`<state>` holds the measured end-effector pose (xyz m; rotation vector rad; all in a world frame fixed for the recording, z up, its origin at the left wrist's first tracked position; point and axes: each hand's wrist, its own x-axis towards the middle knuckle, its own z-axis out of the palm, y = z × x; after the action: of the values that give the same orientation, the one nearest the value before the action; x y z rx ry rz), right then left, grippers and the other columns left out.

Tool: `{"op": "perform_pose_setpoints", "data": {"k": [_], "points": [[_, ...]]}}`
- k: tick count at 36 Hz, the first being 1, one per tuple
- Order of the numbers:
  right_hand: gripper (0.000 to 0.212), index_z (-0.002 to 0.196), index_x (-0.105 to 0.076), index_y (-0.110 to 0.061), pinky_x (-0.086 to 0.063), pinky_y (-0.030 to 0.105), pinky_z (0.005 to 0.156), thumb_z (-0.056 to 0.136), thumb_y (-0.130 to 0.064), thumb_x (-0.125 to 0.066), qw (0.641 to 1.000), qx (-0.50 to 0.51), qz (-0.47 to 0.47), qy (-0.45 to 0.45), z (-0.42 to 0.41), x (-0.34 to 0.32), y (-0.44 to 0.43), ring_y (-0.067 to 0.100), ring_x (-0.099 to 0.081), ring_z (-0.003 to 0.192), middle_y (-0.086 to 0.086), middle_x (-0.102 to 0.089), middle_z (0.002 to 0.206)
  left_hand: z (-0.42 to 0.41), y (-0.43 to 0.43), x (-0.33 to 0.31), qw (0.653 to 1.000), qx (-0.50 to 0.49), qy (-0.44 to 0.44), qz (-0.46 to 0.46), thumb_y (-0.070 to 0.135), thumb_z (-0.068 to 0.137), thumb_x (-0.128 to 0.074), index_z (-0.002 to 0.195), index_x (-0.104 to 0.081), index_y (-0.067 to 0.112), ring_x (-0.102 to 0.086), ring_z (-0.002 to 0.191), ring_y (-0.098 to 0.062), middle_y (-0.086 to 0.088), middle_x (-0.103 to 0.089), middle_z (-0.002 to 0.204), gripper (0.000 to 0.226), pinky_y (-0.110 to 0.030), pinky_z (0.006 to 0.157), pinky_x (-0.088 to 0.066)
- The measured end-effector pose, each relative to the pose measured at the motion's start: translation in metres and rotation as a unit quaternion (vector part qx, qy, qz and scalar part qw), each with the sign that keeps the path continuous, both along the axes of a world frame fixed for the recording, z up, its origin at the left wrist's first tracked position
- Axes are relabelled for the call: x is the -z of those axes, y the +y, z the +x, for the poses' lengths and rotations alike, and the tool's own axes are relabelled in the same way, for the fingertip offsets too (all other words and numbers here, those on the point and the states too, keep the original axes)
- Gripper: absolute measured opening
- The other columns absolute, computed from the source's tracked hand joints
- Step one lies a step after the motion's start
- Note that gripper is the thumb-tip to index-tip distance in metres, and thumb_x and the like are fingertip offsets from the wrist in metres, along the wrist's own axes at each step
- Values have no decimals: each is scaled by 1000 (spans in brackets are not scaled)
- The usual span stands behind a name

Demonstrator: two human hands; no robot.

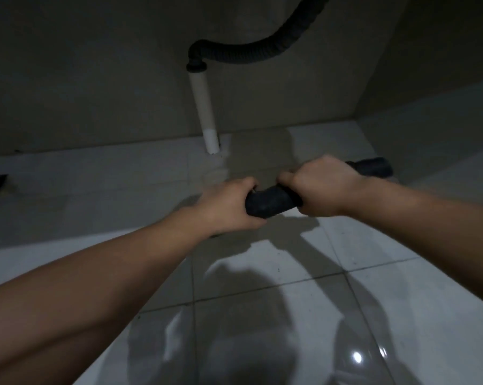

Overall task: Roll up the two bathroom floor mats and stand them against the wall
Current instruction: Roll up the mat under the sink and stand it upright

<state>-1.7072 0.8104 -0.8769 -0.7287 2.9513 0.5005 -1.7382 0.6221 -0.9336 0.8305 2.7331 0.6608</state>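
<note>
Dark rolled mat (270, 202) held above white tiled floor (401, 301), long axis running left to right, far end tilted up toward right wall, left hand (229, 204) clenched around near end, right hand (323, 184) clenched around middle.

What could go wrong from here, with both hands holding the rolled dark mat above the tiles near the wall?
1. The rolled mat bends between the left hand and the right hand, so it may sag or topple once stood up.
2. Its far end sticks out ungripped and could loosen and unroll.
3. The white pipe and black hose occupy the wall ahead; standing the roll there might knock them.
</note>
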Motion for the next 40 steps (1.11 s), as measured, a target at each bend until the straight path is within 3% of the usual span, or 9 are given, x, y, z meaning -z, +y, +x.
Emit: {"op": "perform_pose_setpoints", "data": {"k": [6,11,14,17,19,24,28,34,40], "points": [[32,118,-49,-20,-36,33,60,86,-22,-55,998,-39,51,-5,21,-10,-9,27,-63,89,4,-64,102,27,36,1,990,-10,-89,106,19,74,-73,112,-56,12,-62,101,-28,-12,-66,111,43,-36,81,-50],[61,108,-55,-22,-45,36,77,73,-72,-48,995,-8,29,99,22,-53,17,28,-61,92,5,-62,102,48,43,20,959,-117,-166,196,31,71,-72,105,-50,29,-63,94,-23,-4,-65,102,41,-46,83,-54],[63,111,-61,-23,-49,36,73,79,-70,-34,983,38,-93,151,20,-87,32,29,-63,92,5,-67,101,58,40,26,941,-139,-185,246,26,77,-75,121,-48,27,-60,103,-17,1,-63,113,52,-41,87,-53],[37,112,-66,-19,-51,39,82,91,-44,-50,933,61,-353,42,21,-87,26,21,-63,98,2,-69,106,62,42,27,930,-150,-193,275,25,77,-76,120,-48,26,-59,102,-16,2,-61,113,52,-39,86,-52],[27,104,-68,-11,-50,39,82,95,-29,-51,908,46,-416,37,20,-79,15,19,-64,92,6,-71,100,66,44,31,924,-165,-195,285,21,74,-77,118,-49,24,-59,102,-15,1,-62,112,52,-39,86,-52],[47,91,-65,-6,-49,42,74,95,-42,-35,922,-4,-387,31,20,-57,-12,27,-62,86,10,-69,93,77,45,49,902,-206,-218,311,18,68,-82,113,-47,31,-58,106,-17,4,-59,112,59,-41,89,-52],[51,106,-63,-17,-49,40,80,92,-50,-27,940,-53,-337,14,24,-51,-30,23,-58,100,3,-65,108,87,43,55,876,-233,-237,348,26,59,-83,98,-51,49,-62,101,-14,13,-62,107,55,-47,88,-54],[48,90,-62,-11,-47,40,70,94,-42,-27,935,-70,-340,71,19,-70,-31,26,-58,82,3,-64,87,84,48,51,880,-212,-193,379,17,67,-83,98,-50,42,-61,97,-7,12,-63,103,51,-38,86,-52],[52,100,-63,-18,-49,40,76,91,-50,-23,951,-39,-305,41,16,-48,-37,26,-58,94,3,-64,100,90,47,54,875,-217,-201,384,18,69,-81,103,-47,44,-60,97,-4,11,-61,107,54,-36,87,-51]]}}
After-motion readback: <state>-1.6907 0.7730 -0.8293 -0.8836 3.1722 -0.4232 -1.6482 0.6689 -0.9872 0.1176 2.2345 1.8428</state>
